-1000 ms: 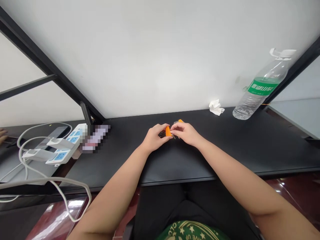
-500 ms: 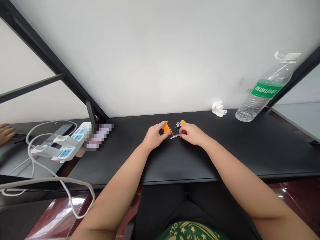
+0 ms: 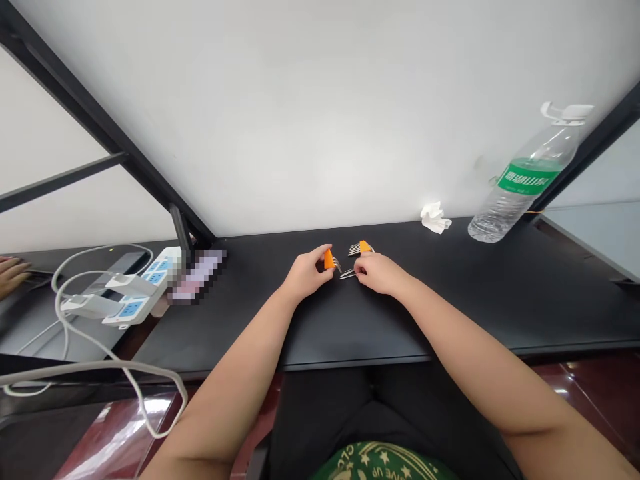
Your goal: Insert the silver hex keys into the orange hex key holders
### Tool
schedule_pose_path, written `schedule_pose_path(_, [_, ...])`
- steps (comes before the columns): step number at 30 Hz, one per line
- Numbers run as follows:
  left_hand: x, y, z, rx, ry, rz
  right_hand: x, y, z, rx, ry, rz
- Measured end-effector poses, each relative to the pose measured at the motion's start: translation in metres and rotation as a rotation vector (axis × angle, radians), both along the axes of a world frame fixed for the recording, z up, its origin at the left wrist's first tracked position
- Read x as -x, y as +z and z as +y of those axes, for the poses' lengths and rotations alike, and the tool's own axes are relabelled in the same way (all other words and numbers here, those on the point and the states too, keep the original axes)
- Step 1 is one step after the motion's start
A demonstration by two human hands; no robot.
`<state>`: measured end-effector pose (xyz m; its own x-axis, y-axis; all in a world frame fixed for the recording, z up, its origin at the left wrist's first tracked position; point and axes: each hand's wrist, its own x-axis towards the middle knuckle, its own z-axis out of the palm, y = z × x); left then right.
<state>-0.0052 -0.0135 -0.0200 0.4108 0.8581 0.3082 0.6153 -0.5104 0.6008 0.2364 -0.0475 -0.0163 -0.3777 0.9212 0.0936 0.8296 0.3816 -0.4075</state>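
My left hand (image 3: 306,275) rests on the black desk (image 3: 500,293), fingers closed on a small orange holder (image 3: 329,259) with thin metal keys sticking out of it. My right hand (image 3: 379,271) lies close beside it, pinching one thin metal key (image 3: 347,274) that points toward the left hand. A second orange holder (image 3: 363,247) with a row of metal keys lies on the desk just behind the right hand's fingers.
A clear water bottle (image 3: 520,183) with a green label leans against the wall at the right, a crumpled white tissue (image 3: 434,217) beside it. On the left sit a white power strip (image 3: 135,293) with cables and another person's hand (image 3: 11,275).
My hands have drawn apart: the right hand pulled one metal key away from the orange holder in the left hand, uncovering the second holder behind it.
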Motion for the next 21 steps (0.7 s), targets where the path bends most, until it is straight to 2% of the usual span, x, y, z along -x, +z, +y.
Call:
schedule_pose_path(5, [0.002,-0.001,0.002,0.008,0.007,0.026,0.003,0.012,-0.010,0.099,-0.083,-0.124])
schedule_pose_path(10, [0.003,-0.004,0.004,0.017,-0.002,0.029,0.004,0.017,-0.015,0.144,-0.089,-0.138])
schedule_pose_path(18, [0.000,-0.004,0.001,0.026,-0.033,0.010,-0.002,0.019,-0.008,-0.061,0.005,0.219])
schedule_pose_path(21, [-0.001,-0.002,-0.002,0.014,-0.071,0.027,0.000,0.017,-0.006,-0.129,0.036,0.278])
